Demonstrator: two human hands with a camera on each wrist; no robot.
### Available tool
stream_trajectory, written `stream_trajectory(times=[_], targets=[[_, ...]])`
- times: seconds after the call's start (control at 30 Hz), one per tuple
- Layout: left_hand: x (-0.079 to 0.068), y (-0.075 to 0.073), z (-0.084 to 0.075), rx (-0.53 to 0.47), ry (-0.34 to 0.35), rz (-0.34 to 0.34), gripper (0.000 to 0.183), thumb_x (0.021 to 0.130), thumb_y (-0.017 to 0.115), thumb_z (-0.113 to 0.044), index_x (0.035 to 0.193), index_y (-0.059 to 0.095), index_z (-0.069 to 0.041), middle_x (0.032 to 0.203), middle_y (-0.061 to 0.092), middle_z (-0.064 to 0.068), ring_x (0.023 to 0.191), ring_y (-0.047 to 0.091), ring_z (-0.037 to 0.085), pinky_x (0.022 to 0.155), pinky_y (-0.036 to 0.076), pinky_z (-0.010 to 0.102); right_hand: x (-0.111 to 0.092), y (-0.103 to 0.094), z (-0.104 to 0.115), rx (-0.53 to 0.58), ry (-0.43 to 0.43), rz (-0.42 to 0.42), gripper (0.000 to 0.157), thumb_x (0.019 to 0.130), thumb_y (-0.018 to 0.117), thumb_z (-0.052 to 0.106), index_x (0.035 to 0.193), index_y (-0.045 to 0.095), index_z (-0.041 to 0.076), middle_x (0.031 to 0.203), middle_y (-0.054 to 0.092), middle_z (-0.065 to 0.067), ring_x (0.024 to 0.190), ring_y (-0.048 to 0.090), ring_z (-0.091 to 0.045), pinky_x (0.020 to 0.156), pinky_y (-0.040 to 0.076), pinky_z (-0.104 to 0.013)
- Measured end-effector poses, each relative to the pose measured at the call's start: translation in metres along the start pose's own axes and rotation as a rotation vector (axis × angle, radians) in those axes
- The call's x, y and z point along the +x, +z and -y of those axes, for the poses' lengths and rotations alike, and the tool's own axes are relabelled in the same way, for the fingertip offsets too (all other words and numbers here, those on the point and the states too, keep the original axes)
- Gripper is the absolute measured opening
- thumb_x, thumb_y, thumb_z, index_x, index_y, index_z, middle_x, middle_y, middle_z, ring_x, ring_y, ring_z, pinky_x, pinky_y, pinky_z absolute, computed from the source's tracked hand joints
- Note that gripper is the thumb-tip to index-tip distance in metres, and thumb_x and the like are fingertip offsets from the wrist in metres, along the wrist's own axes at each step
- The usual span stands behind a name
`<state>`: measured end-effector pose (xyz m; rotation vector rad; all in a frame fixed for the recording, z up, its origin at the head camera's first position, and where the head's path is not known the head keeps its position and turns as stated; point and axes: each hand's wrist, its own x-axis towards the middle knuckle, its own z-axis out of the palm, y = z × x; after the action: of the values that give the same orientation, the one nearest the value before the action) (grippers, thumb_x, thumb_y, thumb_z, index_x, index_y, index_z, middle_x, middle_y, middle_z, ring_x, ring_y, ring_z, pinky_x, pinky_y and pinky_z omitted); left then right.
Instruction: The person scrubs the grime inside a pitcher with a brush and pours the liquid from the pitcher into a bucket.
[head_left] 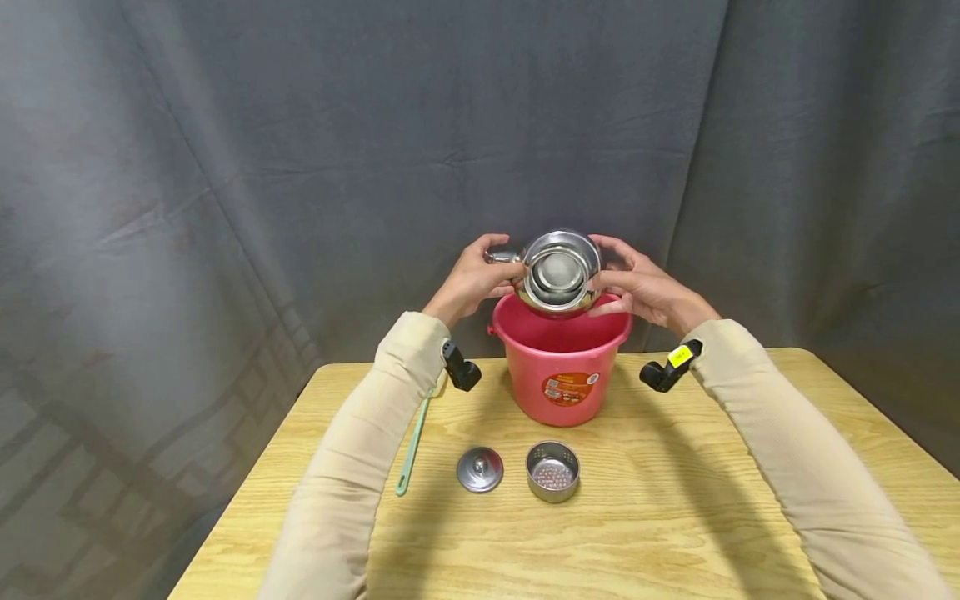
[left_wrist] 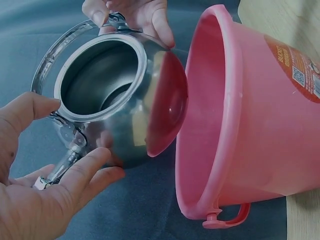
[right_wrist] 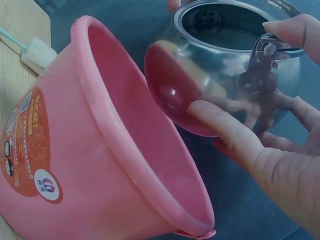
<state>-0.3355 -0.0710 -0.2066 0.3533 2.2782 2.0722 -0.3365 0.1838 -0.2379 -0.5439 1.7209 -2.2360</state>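
Both hands hold a shiny metal teapot [head_left: 558,271] just above the rim of a pink bucket [head_left: 523,367]. Its lidless mouth faces the head camera. My left hand [head_left: 477,277] grips the spout side, with the thumb at the mouth's rim and fingers around the spout [left_wrist: 64,165]. On the opposite side my right hand [head_left: 647,287] holds the pot, its thumb at the handle's hinge [right_wrist: 270,49] and fingers against the round body. The swing handle [left_wrist: 52,52] lies folded down beside the mouth. The bucket's bottom is hidden.
On the wooden table [head_left: 645,525], in front of the bucket, are a round metal lid [head_left: 480,469] and a perforated metal strainer cup [head_left: 552,492]. A brush with a green handle [head_left: 412,450] and white head [right_wrist: 37,54] lies left of the bucket. A grey curtain [head_left: 420,125] hangs behind.
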Motion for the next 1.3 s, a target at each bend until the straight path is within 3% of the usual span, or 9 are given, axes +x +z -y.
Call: stream_trajectory(times=[0.23,0.5,0.73,0.9,1.1,1.3], targets=[[-0.0019,-0.0003,0.0014,0.026,0.014,-0.002,0.078,0.080,0.073,0.002,0.147,0.035,-0.007,0.102,0.061,0.017,0.080,0.064,0.019,0.086,0.052,0.043,0.0023,-0.0016,-0.0037,-0.080,-0.026,-0.018,0.077,0.083,0.055,-0.016,0.146,0.033,0.024,0.127,0.039,-0.026,0.094,0.062,-0.028,0.076,0.053,-0.052],[-0.0049,-0.0024,0.0024,0.042,-0.020,0.016,0.080,0.077,0.078,-0.002,0.145,0.036,-0.008,0.095,0.065,0.015,0.076,0.064,0.020,0.084,0.053,0.042,0.0026,-0.0045,-0.0060,-0.111,-0.062,-0.005,0.079,0.082,0.055,-0.019,0.144,0.035,0.024,0.126,0.040,-0.026,0.096,0.061,-0.031,0.076,0.053,-0.053],[-0.0065,-0.0032,0.0033,0.066,-0.048,0.007,0.076,0.076,0.081,-0.005,0.140,0.042,-0.007,0.107,0.061,0.016,0.082,0.063,0.022,0.091,0.048,0.050,0.0003,-0.0062,-0.0053,-0.134,-0.079,0.015,0.082,0.081,0.057,-0.020,0.146,0.033,0.023,0.125,0.038,-0.020,0.096,0.062,-0.033,0.077,0.054,-0.050],[-0.0072,-0.0024,0.0024,0.057,-0.031,0.008,0.074,0.075,0.082,-0.003,0.138,0.043,-0.006,0.110,0.060,0.016,0.088,0.064,0.025,0.091,0.048,0.050,-0.0004,-0.0072,-0.0054,-0.127,-0.089,0.019,0.085,0.080,0.057,-0.022,0.147,0.032,0.024,0.122,0.037,-0.019,0.096,0.062,-0.033,0.078,0.054,-0.049],[-0.0072,-0.0018,0.0018,0.083,-0.011,0.000,0.070,0.075,0.082,-0.002,0.135,0.045,-0.006,0.111,0.061,0.016,0.084,0.064,0.020,0.085,0.053,0.039,-0.0005,-0.0072,-0.0055,-0.135,-0.097,0.013,0.088,0.078,0.059,-0.024,0.147,0.033,0.026,0.122,0.037,-0.017,0.095,0.061,-0.030,0.077,0.055,-0.047],[-0.0067,-0.0020,0.0016,0.098,0.021,-0.006,0.070,0.073,0.082,-0.002,0.133,0.046,-0.005,0.114,0.060,0.019,0.093,0.063,0.022,0.082,0.053,0.032,-0.0008,-0.0070,-0.0060,-0.171,-0.113,0.000,0.090,0.078,0.059,-0.023,0.147,0.033,0.028,0.120,0.039,-0.015,0.091,0.059,-0.022,0.075,0.056,-0.042]])
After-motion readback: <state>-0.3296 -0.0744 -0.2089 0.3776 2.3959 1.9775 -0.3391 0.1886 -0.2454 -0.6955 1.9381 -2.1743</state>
